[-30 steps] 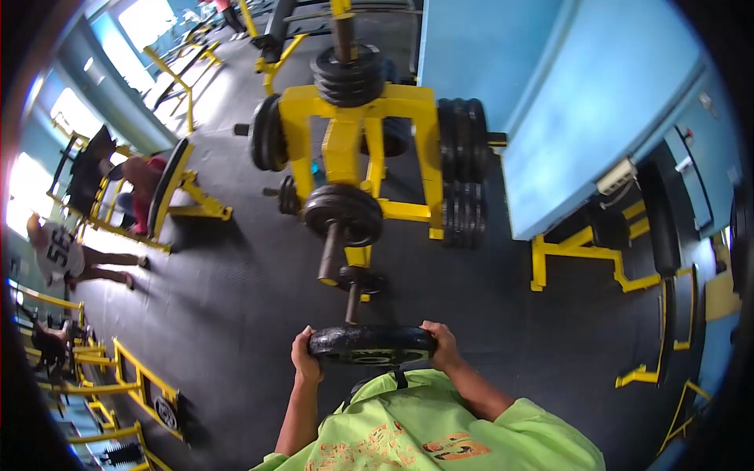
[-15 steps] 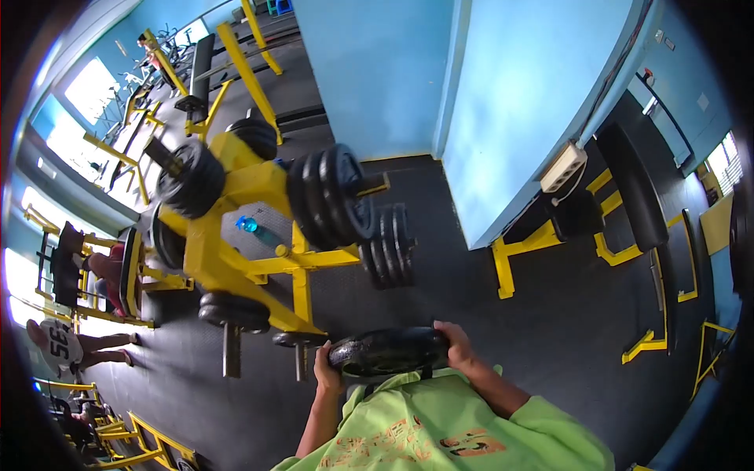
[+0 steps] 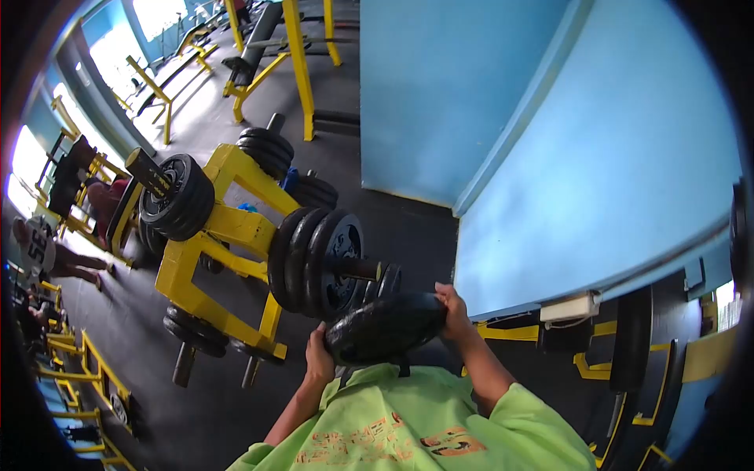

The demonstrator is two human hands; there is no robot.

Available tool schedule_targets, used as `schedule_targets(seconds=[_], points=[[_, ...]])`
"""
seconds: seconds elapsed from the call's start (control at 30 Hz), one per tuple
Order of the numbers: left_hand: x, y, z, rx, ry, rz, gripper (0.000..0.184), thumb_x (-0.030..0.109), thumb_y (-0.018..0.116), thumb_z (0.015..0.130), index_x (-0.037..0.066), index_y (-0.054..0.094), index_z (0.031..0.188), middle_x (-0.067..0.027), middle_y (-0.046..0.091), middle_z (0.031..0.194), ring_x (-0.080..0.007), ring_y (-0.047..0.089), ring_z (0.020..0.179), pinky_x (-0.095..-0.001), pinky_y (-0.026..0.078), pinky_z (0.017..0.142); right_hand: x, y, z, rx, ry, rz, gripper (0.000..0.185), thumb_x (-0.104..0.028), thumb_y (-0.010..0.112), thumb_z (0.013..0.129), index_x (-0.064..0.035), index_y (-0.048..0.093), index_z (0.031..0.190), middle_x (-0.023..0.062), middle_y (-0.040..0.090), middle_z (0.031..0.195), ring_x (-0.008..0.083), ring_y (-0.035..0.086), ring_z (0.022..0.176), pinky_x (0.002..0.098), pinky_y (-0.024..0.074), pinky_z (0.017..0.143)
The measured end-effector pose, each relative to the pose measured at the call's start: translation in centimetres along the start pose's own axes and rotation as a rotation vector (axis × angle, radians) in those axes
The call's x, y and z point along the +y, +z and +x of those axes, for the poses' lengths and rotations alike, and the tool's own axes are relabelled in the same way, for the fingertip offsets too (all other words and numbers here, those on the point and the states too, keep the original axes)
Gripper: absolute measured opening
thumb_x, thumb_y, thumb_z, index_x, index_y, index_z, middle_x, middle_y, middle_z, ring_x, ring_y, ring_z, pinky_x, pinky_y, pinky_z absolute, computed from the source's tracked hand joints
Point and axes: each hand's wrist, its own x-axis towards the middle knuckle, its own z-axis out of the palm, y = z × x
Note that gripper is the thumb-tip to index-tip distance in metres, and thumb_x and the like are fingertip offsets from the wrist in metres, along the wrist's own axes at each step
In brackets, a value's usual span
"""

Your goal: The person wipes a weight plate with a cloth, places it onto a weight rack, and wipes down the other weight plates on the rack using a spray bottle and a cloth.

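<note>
Between my two hands I hold a black weight plate [image 3: 386, 330] in front of my chest, slightly tilted. My left hand [image 3: 318, 357] grips its left rim, and my right hand [image 3: 454, 314] is closed round the right rim. Just beyond the plate stands a yellow weight rack [image 3: 196, 290]. Several black plates [image 3: 318, 255] sit on its near right peg [image 3: 361, 268], whose end points toward the plate I hold. Another stack of plates [image 3: 179, 198] hangs on the rack's upper left peg, and smaller plates [image 3: 196, 330] are on a lower peg.
A blue wall [image 3: 581, 173] rises to the right of the rack. A power strip [image 3: 569, 308] and a yellow-framed bench [image 3: 632, 341] are at the right. A person in a numbered shirt [image 3: 39, 247] stands far left, near other gym machines. Black floor [image 3: 236, 416] lies on my left.
My view has turned, and I am closer to the rack's right side. The held plate is now beside the loaded right peg instead of near the lower pegs. Both hands keep their hold.
</note>
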Motion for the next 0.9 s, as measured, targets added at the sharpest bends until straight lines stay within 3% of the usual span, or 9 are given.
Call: schedule_targets(seconds=[0.07, 0.17, 0.23, 0.37, 0.4, 0.67, 0.9], points=[[1.2, 1.8, 0.2, 0.094, 0.053, 0.052, 0.045, 0.037, 0.047, 0.095, -0.004, 0.06, 0.107, -0.0097, 0.063, 0.101, -0.0171, 0.058, 0.093, -0.0296, 0.044, 0.091, -1.8, -0.8, 2.5, -0.049, 0.061, -0.007, 0.057, -0.051, 0.045, 0.09, 0.0014, 0.066, 0.093, 0.0123, 0.07, 0.09, 0.0238, 0.066, 0.08, 0.0329, 0.0507, 0.082], [2.1, 6.0, -0.2, 0.205, 0.067, -0.134, 0.044, 0.037, 0.048, 0.095, -0.004, 0.06, 0.106, -0.0108, 0.064, 0.101, -0.0182, 0.06, 0.094, -0.0302, 0.045, 0.092, -4.0, -1.1, 7.3, -0.16, 0.176, 0.01, 0.057, -0.051, 0.046, 0.089, 0.0024, 0.065, 0.096, 0.0135, 0.07, 0.092, 0.0235, 0.066, 0.082, 0.0331, 0.0509, 0.082], [1.3, 7.0, 0.8, 0.19, 0.063, -0.186, 0.045, 0.041, 0.042, 0.096, 0.002, 0.06, 0.11, -0.0101, 0.067, 0.103, -0.0214, 0.063, 0.097, -0.0343, 0.048, 0.091, -5.1, -1.1, 10.9, -0.121, 0.201, -0.031, 0.054, -0.048, 0.047, 0.089, 0.0023, 0.065, 0.096, 0.0137, 0.07, 0.091, 0.0227, 0.066, 0.081, 0.032, 0.0508, 0.081], [-0.5, 9.7, 1.9, 0.503, 0.248, -0.263, 0.043, 0.04, 0.045, 0.094, 0.002, 0.061, 0.108, -0.01, 0.067, 0.102, -0.023, 0.063, 0.096, -0.0344, 0.047, 0.093, -8.7, 1.1, 14.5, -0.268, 0.291, -0.148, 0.052, -0.046, 0.049, 0.088, 0.0023, 0.064, 0.097, 0.0136, 0.07, 0.092, 0.0224, 0.065, 0.08, 0.032, 0.0506, 0.081], [0.0, 10.6, 1.5, 0.464, 0.237, -0.291, 0.043, 0.04, 0.045, 0.094, 0.001, 0.061, 0.107, -0.0104, 0.067, 0.102, -0.0234, 0.062, 0.097, -0.0341, 0.045, 0.094, -9.0, 1.6, 15.1, -0.284, 0.303, -0.17, 0.051, -0.046, 0.049, 0.088, 0.002, 0.064, 0.096, 0.0135, 0.07, 0.091, 0.0223, 0.065, 0.078, 0.0322, 0.0507, 0.08], [-1.6, 11.4, 2.4, 0.706, 0.325, -0.392, 0.042, 0.04, 0.044, 0.095, 0.003, 0.061, 0.106, -0.01, 0.066, 0.104, -0.0236, 0.06, 0.099, -0.0349, 0.043, 0.096, -9.6, 4.3, 20.7, -0.432, 0.486, -0.257, 0.045, -0.042, 0.053, 0.086, 0.0012, 0.066, 0.088, 0.0127, 0.07, 0.083, 0.0223, 0.065, 0.07, 0.0318, 0.0514, 0.075], [-3.9, 11.5, 3.0, 0.919, 0.443, -0.374, 0.042, 0.038, 0.042, 0.096, 0.001, 0.06, 0.108, -0.0096, 0.064, 0.105, -0.0205, 0.06, 0.096, -0.0344, 0.045, 0.092, -9.4, 8.0, 22.8, -0.47, 0.5, -0.396, 0.042, -0.041, 0.055, 0.085, -0.0007, 0.065, 0.078, 0.0112, 0.068, 0.074, 0.022, 0.063, 0.062, 0.0312, 0.0515, 0.066]])
